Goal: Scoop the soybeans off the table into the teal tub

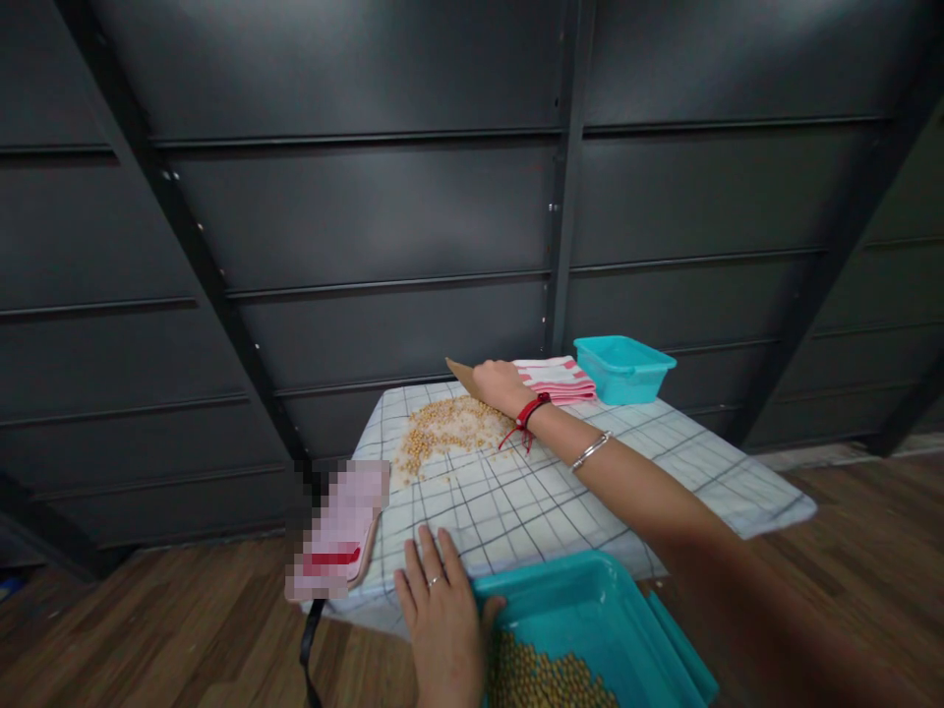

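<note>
My right hand [501, 385] is closed round a flat piece of brown cardboard [462, 375], held on edge at the far side of a spread of pale yellow beans [422, 433]. Finer whitish bits lie among these beans. At the table's near edge stands a teal plastic basin [550, 580], partly cut off by the frame. Beans [542, 678] cover its bottom; they look darker in the shade. My left hand [446, 624] grips the basin's left side, thumb over the rim inside and fingers stretched along the outside, above the checked cloth.
A white checked cloth [590, 492] covers the small table. Behind my right hand lies a folded red-and-white striped towel [557, 379], beside a smaller turquoise basin [625, 374]. A pink phone-like object [343, 531], partly pixelated, with a black strap sits at the left edge. Dark metal panels [398, 216] rise behind.
</note>
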Demonstrator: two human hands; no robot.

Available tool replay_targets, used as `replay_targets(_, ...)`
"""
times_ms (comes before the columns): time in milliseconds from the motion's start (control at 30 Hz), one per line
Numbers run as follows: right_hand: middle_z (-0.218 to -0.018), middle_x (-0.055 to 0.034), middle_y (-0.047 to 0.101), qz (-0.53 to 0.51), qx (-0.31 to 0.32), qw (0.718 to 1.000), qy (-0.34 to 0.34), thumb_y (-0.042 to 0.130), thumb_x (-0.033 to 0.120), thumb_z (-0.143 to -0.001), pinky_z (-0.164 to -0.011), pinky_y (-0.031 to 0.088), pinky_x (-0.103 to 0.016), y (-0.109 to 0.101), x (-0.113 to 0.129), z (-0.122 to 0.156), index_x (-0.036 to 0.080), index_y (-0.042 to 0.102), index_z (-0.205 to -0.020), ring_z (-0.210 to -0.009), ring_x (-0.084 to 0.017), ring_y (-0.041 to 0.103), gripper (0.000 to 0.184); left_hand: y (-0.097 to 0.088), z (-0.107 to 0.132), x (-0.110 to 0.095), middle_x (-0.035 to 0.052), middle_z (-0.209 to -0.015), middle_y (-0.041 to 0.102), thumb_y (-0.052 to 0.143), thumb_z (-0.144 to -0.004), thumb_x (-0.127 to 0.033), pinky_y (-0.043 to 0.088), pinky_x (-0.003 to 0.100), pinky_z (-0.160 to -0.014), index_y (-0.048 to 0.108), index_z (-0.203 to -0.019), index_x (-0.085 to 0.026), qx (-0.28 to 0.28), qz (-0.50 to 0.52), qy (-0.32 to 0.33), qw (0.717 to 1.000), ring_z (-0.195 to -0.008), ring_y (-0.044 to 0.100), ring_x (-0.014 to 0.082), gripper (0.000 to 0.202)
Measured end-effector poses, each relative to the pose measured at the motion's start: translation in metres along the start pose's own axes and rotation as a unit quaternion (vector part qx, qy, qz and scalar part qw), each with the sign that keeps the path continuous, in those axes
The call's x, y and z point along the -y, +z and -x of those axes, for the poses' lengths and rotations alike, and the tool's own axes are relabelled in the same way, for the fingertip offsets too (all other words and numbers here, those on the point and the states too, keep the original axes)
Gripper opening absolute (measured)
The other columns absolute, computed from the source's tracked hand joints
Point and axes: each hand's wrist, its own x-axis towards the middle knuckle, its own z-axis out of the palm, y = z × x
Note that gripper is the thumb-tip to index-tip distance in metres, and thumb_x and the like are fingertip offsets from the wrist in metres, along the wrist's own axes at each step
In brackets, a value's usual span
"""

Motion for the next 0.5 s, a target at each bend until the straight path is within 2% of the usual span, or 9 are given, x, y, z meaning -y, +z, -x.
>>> replay_targets(233,-0.113,-0.0091,0.053,0.002,-0.023,0.999,0.024,0.053,0.035,-0.086,-0.078,0.048,-0.041,-0.007,0.008,-0.003,0.015,0.051,-0.114,-0.095,-0.020,0.055,0.034,0.013,0.004,0.006,0.0258,-0.135,0.041,0.057,-0.070,-0.031,0.030,0.059,-0.099,0.043,-0.127,-0.006,-0.008,0.029,0.027,0.999,-0.126,0.035,0.0395,0.064)
replay_targets(500,-0.114,-0.0102,0.053,0.009,-0.051,0.996,0.074,0.054,0.034,-0.085,-0.079,0.048,-0.041,0.024,0.021,0.006,0.014,0.051,-0.114,-0.096,-0.021,0.055,0.036,0.015,0.005,0.005,0.0260,-0.134,0.042,0.060,-0.067,-0.028,0.029,0.058,-0.099,0.044,-0.126,-0.004,-0.024,0.034,0.025,0.999,-0.124,0.036,0.0404,0.065)
